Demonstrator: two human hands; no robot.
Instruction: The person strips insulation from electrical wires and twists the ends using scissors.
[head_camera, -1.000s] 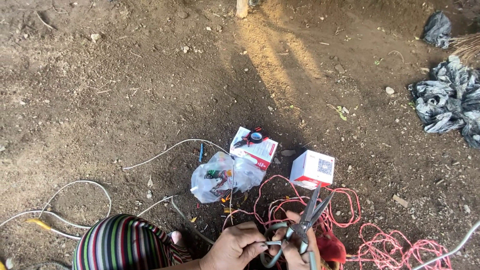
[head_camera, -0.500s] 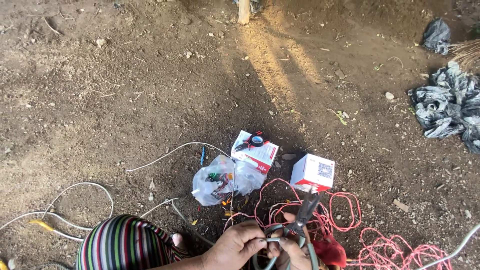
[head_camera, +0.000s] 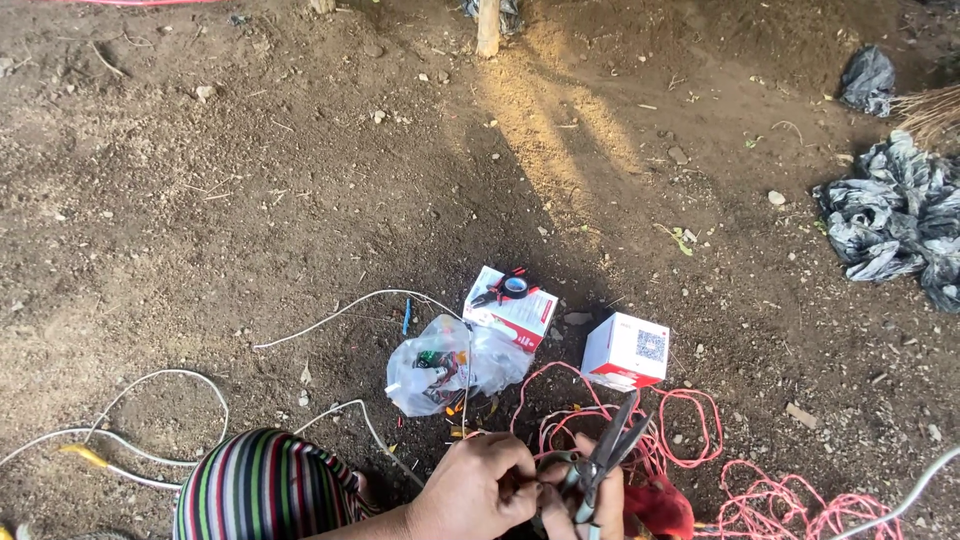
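Observation:
At the bottom edge, my left hand (head_camera: 478, 490) pinches a thin wire end in front of my right hand (head_camera: 598, 500). The right hand grips grey-handled scissors (head_camera: 608, 455), whose blades point up and away, slightly apart. Red wire (head_camera: 690, 440) lies in tangled loops on the dirt right beside and beyond both hands. A striped sleeve or knee (head_camera: 262, 488) shows at lower left.
Beyond the hands lie a clear plastic bag of small parts (head_camera: 450, 365), a white and red box with a tape roll on it (head_camera: 510, 303), and a white box (head_camera: 626, 350). White cable (head_camera: 160, 385) loops at left. Crumpled black bags (head_camera: 895, 220) sit at right.
The view has shifted so the hands sit lower in frame. The scissors have tilted a little to the right while both hands stay together on the wire.

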